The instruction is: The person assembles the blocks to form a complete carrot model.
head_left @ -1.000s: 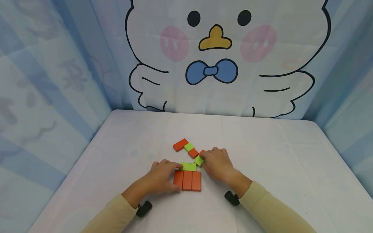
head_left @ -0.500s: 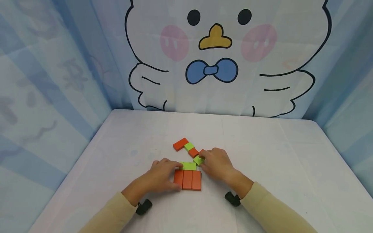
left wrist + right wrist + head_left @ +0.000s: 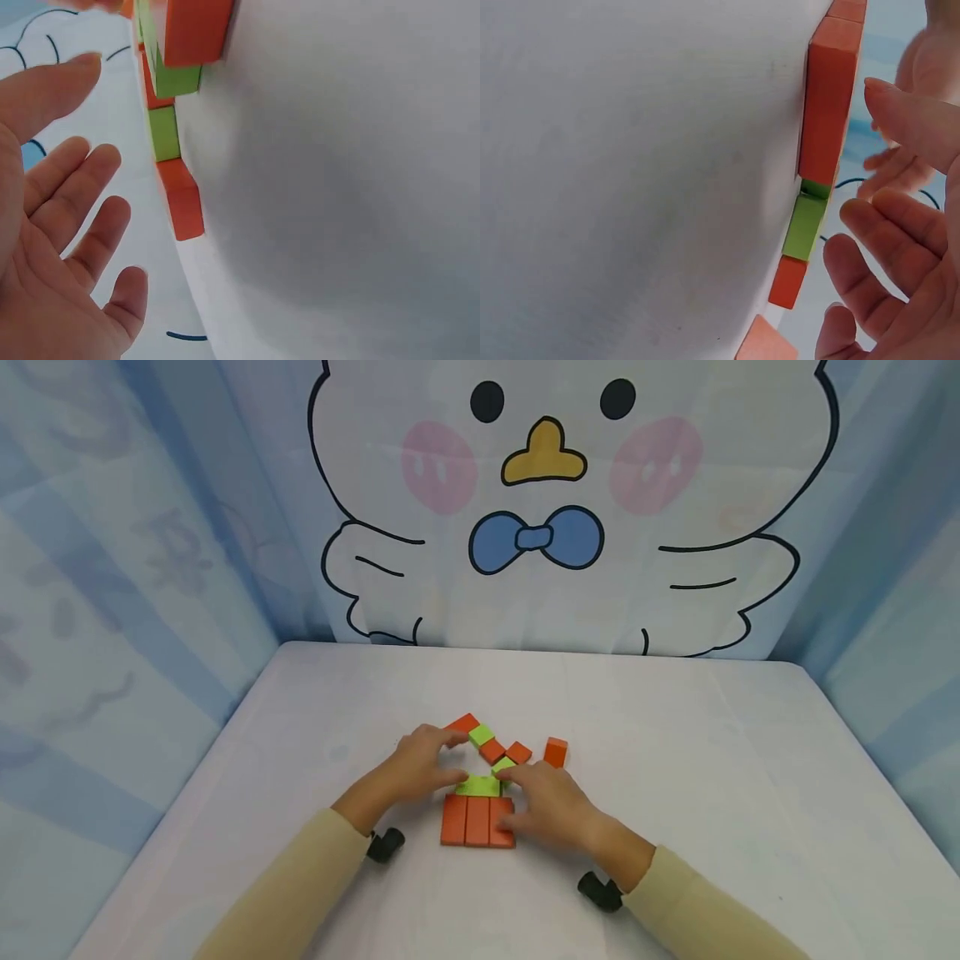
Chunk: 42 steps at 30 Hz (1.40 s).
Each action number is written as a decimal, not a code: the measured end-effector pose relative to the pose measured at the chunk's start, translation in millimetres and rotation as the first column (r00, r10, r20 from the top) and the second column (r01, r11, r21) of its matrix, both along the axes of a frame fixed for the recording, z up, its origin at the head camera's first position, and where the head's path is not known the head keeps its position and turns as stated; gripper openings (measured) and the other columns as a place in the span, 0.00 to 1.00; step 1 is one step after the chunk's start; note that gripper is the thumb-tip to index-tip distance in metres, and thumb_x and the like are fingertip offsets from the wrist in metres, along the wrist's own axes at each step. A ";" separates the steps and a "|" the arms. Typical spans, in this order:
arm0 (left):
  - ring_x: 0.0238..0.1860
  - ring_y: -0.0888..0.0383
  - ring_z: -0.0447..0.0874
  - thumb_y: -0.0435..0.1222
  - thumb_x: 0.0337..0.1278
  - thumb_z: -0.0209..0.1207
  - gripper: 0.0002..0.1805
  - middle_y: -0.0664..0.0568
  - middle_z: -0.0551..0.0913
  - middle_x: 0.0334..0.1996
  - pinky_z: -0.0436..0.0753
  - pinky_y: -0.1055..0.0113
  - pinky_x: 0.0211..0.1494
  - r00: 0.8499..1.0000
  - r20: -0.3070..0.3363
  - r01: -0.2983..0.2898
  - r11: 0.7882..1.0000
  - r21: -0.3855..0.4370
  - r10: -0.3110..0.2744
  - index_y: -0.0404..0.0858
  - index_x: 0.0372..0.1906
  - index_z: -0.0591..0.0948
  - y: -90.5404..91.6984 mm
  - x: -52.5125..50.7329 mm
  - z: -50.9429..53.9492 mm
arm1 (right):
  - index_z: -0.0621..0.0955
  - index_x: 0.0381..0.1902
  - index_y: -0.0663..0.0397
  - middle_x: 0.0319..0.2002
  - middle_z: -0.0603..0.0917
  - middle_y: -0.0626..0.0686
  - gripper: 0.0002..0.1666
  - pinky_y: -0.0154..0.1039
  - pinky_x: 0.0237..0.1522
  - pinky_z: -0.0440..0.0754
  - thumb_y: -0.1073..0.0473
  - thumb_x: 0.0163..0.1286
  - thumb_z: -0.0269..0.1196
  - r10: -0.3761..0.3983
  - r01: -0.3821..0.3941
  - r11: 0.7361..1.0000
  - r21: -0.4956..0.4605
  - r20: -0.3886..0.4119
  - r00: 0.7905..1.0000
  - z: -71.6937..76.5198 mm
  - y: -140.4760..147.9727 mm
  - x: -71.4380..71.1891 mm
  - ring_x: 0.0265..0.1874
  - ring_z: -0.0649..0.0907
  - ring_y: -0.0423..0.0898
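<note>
Three red blocks [image 3: 477, 821] lie side by side, with a long green block [image 3: 477, 787] along their far side. Beyond it, a bent chain holds a small green block [image 3: 504, 766], small red blocks [image 3: 492, 751], another green block [image 3: 482, 735] and a longer red block [image 3: 463, 723]. My left hand [image 3: 415, 767] hovers left of the chain, thumb near the long green block; its fingers [image 3: 97, 240] are spread and hold nothing. At the right side of the blocks is my right hand [image 3: 557, 806], its fingers [image 3: 866, 274] loosely bent around nothing. Whether its fingertips touch a block I cannot tell.
One red block [image 3: 556, 752] stands apart, just beyond my right hand. White cloth covers the table [image 3: 675, 735]. A printed curtain [image 3: 540, 602] hangs behind the far edge, and both wrists carry small black cameras [image 3: 386, 845].
My left hand has moved away from me, toward the far blocks. My right hand has come nearer and left, leaving the small green block and uncovering red blocks. The head view has shifted slightly.
</note>
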<state>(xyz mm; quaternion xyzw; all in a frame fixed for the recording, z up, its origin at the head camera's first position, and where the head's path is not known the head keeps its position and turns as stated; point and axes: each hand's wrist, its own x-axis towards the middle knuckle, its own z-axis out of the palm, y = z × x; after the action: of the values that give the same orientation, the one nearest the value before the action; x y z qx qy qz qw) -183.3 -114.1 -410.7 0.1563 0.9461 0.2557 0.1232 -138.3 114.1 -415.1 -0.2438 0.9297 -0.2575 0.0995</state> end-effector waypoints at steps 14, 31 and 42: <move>0.58 0.51 0.71 0.35 0.64 0.63 0.23 0.53 0.79 0.55 0.70 0.52 0.62 0.999 0.013 0.031 0.999 -0.031 -0.030 0.45 0.64 0.79 22.4 -43.3 -6.1 | 0.78 0.63 0.57 0.57 0.80 0.54 0.35 0.54 0.58 0.74 0.50 0.60 0.74 -0.005 0.005 1.000 -0.002 0.045 0.999 -1.7 0.7 0.0 0.57 0.76 0.55; 0.57 0.51 0.70 0.35 0.67 0.62 0.17 0.55 0.81 0.50 0.69 0.52 0.61 0.998 -0.022 0.056 0.989 -0.139 -0.060 0.46 0.59 0.81 23.7 -49.2 -5.6 | 0.77 0.64 0.56 0.58 0.80 0.54 0.36 0.54 0.59 0.75 0.49 0.61 0.73 -0.012 0.012 1.000 0.012 0.051 0.999 -0.3 1.9 -0.8 0.57 0.77 0.54; 0.59 0.51 0.70 0.35 0.66 0.60 0.18 0.56 0.82 0.50 0.69 0.51 0.62 0.994 -0.029 0.097 0.984 -0.148 -0.102 0.46 0.60 0.81 23.0 -45.0 -5.7 | 0.78 0.63 0.56 0.57 0.80 0.54 0.35 0.54 0.58 0.75 0.49 0.61 0.73 -0.019 0.018 1.000 0.019 0.049 0.999 0.1 1.2 -0.3 0.57 0.77 0.55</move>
<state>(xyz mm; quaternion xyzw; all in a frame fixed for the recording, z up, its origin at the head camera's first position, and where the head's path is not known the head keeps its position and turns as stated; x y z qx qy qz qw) -228.3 -91.1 -416.3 0.1984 0.9554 0.1761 0.1299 -138.6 115.3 -415.0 -0.2277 0.9315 -0.2559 0.1223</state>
